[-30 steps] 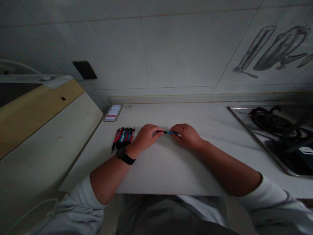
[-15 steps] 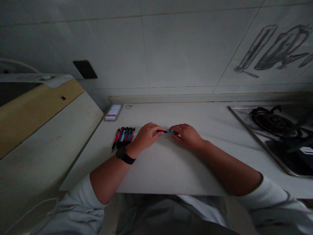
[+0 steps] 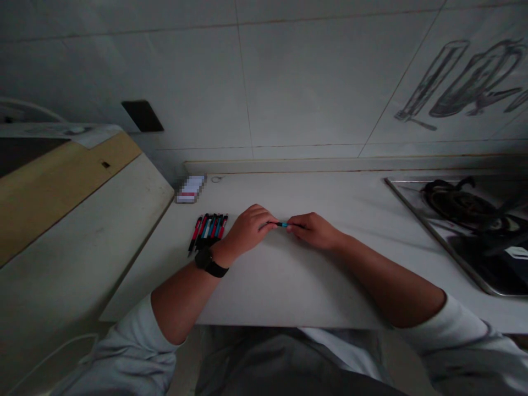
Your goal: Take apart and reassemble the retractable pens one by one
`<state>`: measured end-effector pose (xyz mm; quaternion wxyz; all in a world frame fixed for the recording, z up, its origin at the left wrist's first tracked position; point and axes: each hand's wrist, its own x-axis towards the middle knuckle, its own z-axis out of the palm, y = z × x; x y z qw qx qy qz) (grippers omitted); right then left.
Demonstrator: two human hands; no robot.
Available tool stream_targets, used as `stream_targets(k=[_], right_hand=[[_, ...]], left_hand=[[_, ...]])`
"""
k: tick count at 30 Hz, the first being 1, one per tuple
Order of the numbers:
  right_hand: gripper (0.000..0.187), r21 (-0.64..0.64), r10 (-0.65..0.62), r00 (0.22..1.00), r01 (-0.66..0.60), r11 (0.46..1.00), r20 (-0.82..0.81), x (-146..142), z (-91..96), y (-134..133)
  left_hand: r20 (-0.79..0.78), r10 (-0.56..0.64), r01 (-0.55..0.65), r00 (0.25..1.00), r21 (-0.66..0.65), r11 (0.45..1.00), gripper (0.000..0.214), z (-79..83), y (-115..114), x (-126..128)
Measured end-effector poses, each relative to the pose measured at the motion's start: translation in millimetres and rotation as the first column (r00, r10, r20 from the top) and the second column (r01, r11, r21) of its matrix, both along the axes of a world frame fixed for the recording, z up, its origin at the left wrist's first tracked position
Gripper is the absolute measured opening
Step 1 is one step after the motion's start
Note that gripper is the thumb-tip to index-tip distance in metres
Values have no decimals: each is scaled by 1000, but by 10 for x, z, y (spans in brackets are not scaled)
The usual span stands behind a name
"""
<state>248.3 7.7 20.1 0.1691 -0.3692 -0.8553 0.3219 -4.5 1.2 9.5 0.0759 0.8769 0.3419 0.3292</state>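
Note:
My left hand [image 3: 247, 231] and my right hand [image 3: 315, 231] rest on the white counter [image 3: 289, 280] and both pinch one blue pen [image 3: 282, 224] held level between them. Only a short blue stretch of the pen shows between the fingertips. A black watch sits on my left wrist. Just left of my left hand lies a row of several red, blue and black pens [image 3: 208, 230], side by side on the counter.
A small white and red box [image 3: 190, 190] lies at the counter's back left corner. A gas hob [image 3: 474, 225] is set into the counter on the right. A lower white and wooden surface [image 3: 61, 220] adjoins the left edge. The tiled wall stands behind.
My right hand has slid left along the pen toward my left hand, so less of the blue pen shows between them. The row of pens has not moved.

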Motion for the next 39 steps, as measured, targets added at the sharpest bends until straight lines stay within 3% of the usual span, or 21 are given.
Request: stream_targets(k=[3,7,12,16,19,24,26,30,33,36,39], right_hand=[[37,-137,-2,998,-7,991,-67,3,13,-8],[38,-184,14,997,-28,983,-77,13,31,-11],[29,4,-30,998,30,1000,-46,85,-25,86],[25,124,-160,973,182,975,-167,143,-93,174],[23,170,-186,955,228,959,-232,156,-94,180],[27,387,-133,983,172,906,-125,179,-36,144],[30,397,-114,988,146,906,-104,192,-31,146],[29,251,-141,967,193,948,-211,189,-71,173],[30,29,-225,898,254,967,-379,137,-125,182],[33,-252,-314,783,206,946,-537,50,-166,165],[31,-494,-432,592,64,867,-681,-11,-165,144]], left_hand=[[-1,-23,24,1000,25,999,9,28,-10,-1],[8,-44,44,999,28,999,9,42,-27,4],[34,44,-44,998,10,999,4,-16,9,-21],[77,159,-157,984,-36,987,19,-63,56,-67],[59,144,-138,988,-91,986,18,-80,69,-73],[-2,105,-105,994,-132,986,14,-93,77,-52],[-19,103,-105,995,-135,985,14,-89,84,-54],[-1,116,-115,993,-130,985,11,-64,83,-65],[33,119,-113,992,-139,984,6,-50,59,-55],[54,109,-99,993,-159,982,10,-42,20,-28],[55,24,-14,998,-179,984,18,-36,-17,-3]])
